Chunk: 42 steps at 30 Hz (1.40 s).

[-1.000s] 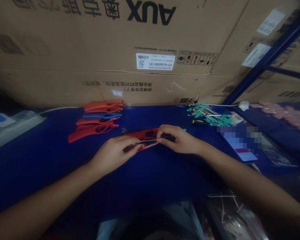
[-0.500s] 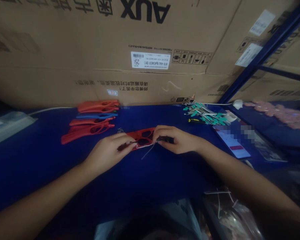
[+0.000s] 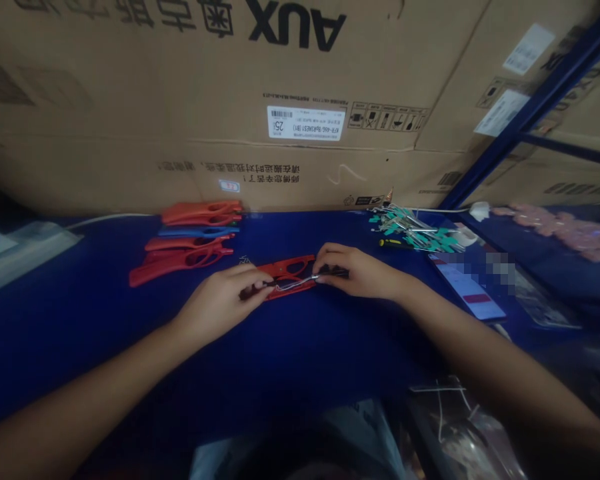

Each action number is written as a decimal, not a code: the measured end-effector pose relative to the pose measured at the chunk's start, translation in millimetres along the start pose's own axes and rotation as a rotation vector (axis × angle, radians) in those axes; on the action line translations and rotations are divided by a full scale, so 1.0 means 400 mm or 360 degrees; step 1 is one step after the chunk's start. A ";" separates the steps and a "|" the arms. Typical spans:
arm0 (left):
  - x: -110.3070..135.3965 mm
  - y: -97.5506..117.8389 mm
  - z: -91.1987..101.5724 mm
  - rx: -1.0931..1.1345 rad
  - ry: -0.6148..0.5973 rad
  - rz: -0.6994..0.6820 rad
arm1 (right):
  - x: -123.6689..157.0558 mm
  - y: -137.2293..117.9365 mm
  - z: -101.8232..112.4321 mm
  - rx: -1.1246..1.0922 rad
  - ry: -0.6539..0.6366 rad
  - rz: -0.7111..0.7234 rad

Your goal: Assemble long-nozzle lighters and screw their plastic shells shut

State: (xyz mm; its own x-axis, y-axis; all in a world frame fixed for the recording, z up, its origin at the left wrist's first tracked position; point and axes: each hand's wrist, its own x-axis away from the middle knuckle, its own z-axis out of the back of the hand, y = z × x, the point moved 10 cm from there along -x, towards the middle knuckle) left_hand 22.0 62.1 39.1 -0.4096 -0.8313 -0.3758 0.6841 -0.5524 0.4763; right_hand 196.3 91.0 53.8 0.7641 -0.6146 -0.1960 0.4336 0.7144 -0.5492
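A thin pale strip (image 3: 299, 283) spans the gap between the hands, its ends pinched by the closed fingertips of the left hand (image 3: 220, 293) and right hand (image 3: 363, 275). It looks light and springy, probably easy to bend, so the ends seem the place to hold. Just behind it lies a red piece (image 3: 296, 267), likely stiff, light plastic, its ends partly hidden by the hands. I can't make out whether the dark patches inside both grips are handles or shadow.

Red piece (image 3: 276, 271) with oval openings, aslant on blue tabletop (image 3: 305, 360), thin pale strand (image 3: 298, 283) across it
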 end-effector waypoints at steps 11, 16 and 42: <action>-0.006 0.019 0.031 0.0056 0.0131 -0.0025 | -0.002 -0.016 0.004 -0.0021 0.0060 0.0054; -0.008 0.031 0.042 0.0030 0.0153 -0.0085 | 0.001 -0.030 0.020 -0.0014 0.0153 0.0129; -0.003 0.026 0.034 -0.0055 0.0072 -0.0078 | 0.002 -0.039 -0.021 0.0049 -0.0027 0.0155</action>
State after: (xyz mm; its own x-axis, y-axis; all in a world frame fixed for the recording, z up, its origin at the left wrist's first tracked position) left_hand 21.3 56.7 55.4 -0.4157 -0.7993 -0.4340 0.6848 -0.5891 0.4290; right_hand 185.9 76.5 55.4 0.8113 -0.5360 -0.2334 0.3710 0.7807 -0.5029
